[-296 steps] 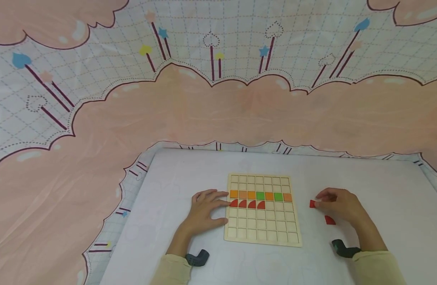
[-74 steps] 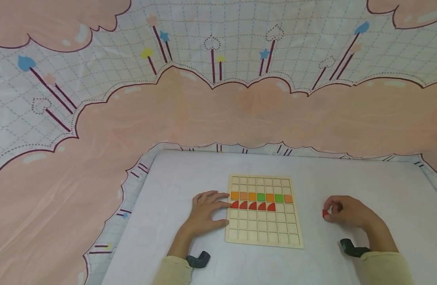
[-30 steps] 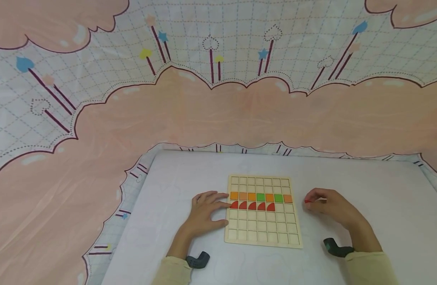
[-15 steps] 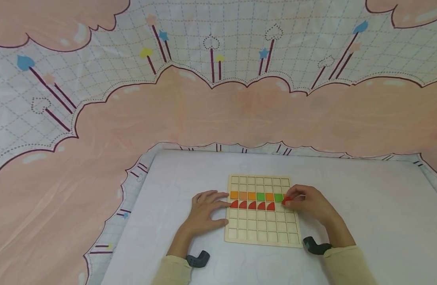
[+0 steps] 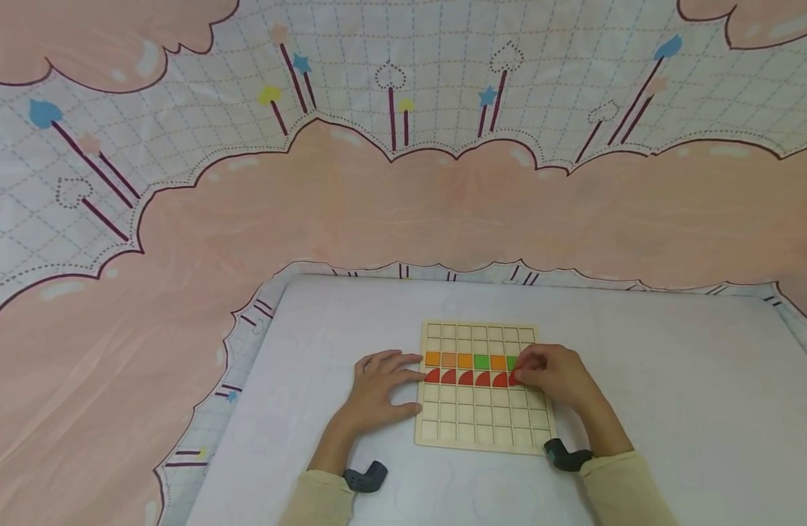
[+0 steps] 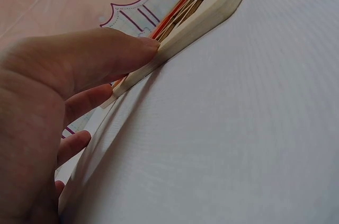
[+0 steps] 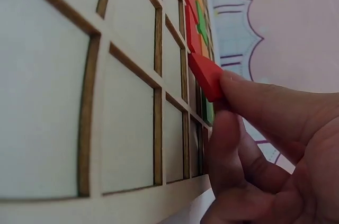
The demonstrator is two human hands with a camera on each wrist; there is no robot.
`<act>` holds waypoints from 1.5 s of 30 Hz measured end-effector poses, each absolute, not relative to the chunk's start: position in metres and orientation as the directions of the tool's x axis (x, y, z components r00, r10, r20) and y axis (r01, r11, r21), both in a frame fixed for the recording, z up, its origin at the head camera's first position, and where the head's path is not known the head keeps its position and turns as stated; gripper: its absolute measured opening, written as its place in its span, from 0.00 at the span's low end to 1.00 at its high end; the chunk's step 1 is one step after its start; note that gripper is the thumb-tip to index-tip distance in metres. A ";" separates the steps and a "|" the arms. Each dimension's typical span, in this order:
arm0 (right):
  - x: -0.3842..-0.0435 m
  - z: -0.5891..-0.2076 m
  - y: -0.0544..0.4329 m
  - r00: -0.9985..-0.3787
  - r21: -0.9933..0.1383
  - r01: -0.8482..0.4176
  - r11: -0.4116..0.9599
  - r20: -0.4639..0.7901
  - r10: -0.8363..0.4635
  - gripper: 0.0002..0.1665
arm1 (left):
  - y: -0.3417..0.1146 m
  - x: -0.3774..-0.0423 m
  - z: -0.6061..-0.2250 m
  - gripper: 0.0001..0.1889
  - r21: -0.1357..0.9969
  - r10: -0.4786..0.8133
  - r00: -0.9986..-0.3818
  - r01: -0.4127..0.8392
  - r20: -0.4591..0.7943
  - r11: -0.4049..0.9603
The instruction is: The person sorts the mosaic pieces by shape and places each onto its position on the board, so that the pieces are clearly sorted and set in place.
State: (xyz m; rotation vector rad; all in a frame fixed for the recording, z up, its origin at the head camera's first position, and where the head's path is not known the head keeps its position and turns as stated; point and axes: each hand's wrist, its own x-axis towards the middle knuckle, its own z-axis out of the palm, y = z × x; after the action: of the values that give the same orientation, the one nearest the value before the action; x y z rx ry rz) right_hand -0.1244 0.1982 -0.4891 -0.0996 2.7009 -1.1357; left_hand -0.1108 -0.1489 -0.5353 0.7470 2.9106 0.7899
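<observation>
A pale wooden grid board lies on the table. One of its rows holds orange and green square tiles; the row just below holds several red quarter-circle tiles. My left hand rests at the board's left side, fingers spread, fingertips touching its edge; in the left wrist view the thumb lies against the wooden rim. Between thumb and index finger, my right hand pinches another red quarter-circle tile. That tile is tilted over a cell beside the red row's right end. The right hand hides the square row's right end.
The white tabletop spreads around the board. A patterned cloth with pink cloud shapes rises behind it. Dark wrist devices sit at both wrists.
Since the earliest frame, one more red tile has joined the row. My right hand picked the other up from the table and carried it left to the board. The left hand stayed put.
</observation>
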 end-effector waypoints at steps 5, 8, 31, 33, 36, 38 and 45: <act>-0.123 -0.487 0.197 -0.973 -0.684 0.044 0.728 -0.194 -0.124 0.02 | -0.148 -0.110 -0.535 0.25 0.481 0.453 -0.887 0.438 0.093 0.759; -0.122 -0.486 0.198 -0.972 -0.672 0.051 0.739 -0.203 -0.117 0.03 | -0.148 -0.110 -0.535 0.25 0.478 0.451 -0.887 0.439 0.097 0.761; -0.118 -0.492 0.201 -0.966 -0.670 0.113 0.734 -0.246 -0.076 0.10 | -0.150 -0.110 -0.537 0.25 0.486 0.464 -0.880 0.451 0.102 0.749; -0.118 -0.492 0.202 -0.966 -0.670 0.113 0.734 -0.248 -0.078 0.10 | -0.150 -0.110 -0.537 0.25 0.486 0.464 -0.880 0.450 0.101 0.749; -0.118 -0.492 0.203 -0.966 -0.670 0.107 0.734 -0.245 -0.083 0.09 | -0.150 -0.110 -0.537 0.25 0.488 0.465 -0.879 0.451 0.100 0.747; -0.118 -0.492 0.203 -0.966 -0.671 0.104 0.734 -0.244 -0.086 0.09 | -0.150 -0.110 -0.537 0.25 0.489 0.466 -0.879 0.452 0.101 0.746; -0.116 -0.493 0.206 -0.965 -0.671 0.108 0.734 -0.247 -0.084 0.10 | -0.148 -0.109 -0.538 0.25 0.490 0.466 -0.879 0.452 0.101 0.746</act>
State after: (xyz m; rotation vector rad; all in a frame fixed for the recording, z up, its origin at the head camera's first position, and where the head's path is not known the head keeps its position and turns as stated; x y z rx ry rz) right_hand -0.1161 0.2061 -0.4933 0.0186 2.6753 -1.0593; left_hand -0.1095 -0.1484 -0.5381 0.7647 2.9097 0.8050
